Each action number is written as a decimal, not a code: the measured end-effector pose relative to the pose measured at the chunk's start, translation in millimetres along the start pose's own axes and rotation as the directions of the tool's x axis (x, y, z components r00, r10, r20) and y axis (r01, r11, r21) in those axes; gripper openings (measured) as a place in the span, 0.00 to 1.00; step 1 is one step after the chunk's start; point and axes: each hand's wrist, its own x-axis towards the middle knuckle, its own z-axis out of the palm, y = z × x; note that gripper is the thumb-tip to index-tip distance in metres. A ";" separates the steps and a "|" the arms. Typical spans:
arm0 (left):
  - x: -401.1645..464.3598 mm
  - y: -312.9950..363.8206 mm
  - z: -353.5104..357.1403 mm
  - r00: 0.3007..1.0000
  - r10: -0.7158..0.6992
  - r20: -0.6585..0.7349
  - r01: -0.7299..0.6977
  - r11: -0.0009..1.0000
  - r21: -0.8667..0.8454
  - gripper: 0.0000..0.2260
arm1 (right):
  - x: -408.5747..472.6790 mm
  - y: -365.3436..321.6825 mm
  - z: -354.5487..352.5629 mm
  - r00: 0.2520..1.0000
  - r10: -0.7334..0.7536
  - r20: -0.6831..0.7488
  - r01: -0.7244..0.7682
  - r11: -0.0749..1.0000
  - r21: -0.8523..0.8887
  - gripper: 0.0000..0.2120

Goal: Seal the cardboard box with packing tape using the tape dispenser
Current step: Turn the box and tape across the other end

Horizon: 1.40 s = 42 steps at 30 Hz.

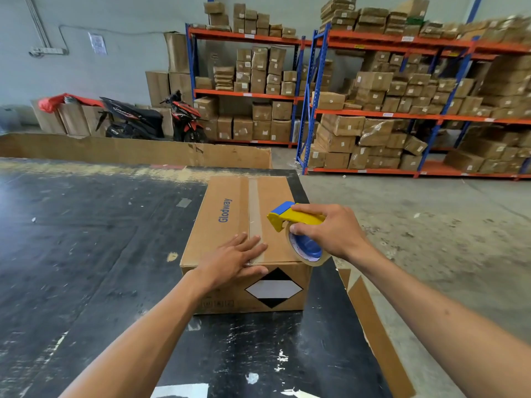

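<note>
A brown cardboard box (227,225) printed "Glodway" stands on the black table (86,239), flaps closed. A strip of clear tape (254,208) runs along its top seam from the far edge to the near edge. My left hand (235,258) lies flat with straight fingers on the near end of that tape, at the box's front top edge. My right hand (330,231) grips the yellow and blue tape dispenser (293,218), held just above the box's right top edge, its tape roll (309,251) hanging past the box's near right corner.
A loose cardboard strip (373,326) leans along the table's right edge. A low cardboard wall (129,150) borders the table's far side. Beyond stand a parked scooter (152,119) and racks (316,110) full of boxes, with concrete floor (431,219) to the right.
</note>
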 end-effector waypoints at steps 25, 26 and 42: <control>-25.6 35.0 -62.5 0.838 -0.418 0.350 0.164 -0.420 -0.893 0.04 | -33.2 34.2 18.6 0.783 -0.622 -0.005 0.617 0.778 -0.119 0.22; -25.1 35.0 -62.3 0.835 -0.409 0.369 0.183 -0.425 -0.887 0.06 | -33.6 33.4 19.1 0.766 -0.643 -0.014 0.637 0.761 -0.121 0.23; -55.2 25.4 -53.1 0.611 -0.790 0.051 0.036 -0.037 -0.999 0.15 | -33.8 11.6 22.3 0.780 -0.620 0.084 0.625 0.775 -0.090 0.23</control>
